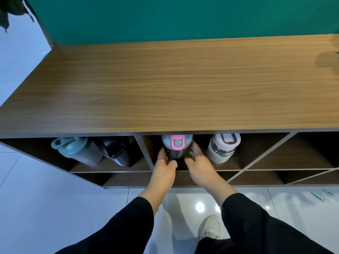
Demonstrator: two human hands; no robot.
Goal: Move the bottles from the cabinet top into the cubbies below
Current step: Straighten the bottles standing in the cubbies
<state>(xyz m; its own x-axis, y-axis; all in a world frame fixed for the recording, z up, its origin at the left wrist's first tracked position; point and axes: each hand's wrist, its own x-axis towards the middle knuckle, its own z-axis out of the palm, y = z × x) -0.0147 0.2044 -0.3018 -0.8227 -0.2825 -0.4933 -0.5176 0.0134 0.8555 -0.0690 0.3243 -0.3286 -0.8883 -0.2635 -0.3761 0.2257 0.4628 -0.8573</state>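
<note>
A dark bottle with a grey lid and pink latch [177, 142] stands upright in the left part of the middle cubby. My left hand [164, 169] cups its left side and my right hand [200, 165] cups its right side, fingers reaching into the cubby along the bottle's body. To its right in the same cubby stands a glass bottle with a white lid and pale sleeve [222, 147]. The left cubby holds a green shaker bottle [77, 149] and a black bottle [115, 151]. The wooden cabinet top [165, 85] bears no bottles in view.
A lower row of cubbies [128, 179] runs beneath, and diagonal dividers split the cubbies at the right [266, 154]. Behind the cabinet is a green wall. My shoe [211, 227] rests on glossy white floor tiles. Plant leaves [11, 10] hang at the top left.
</note>
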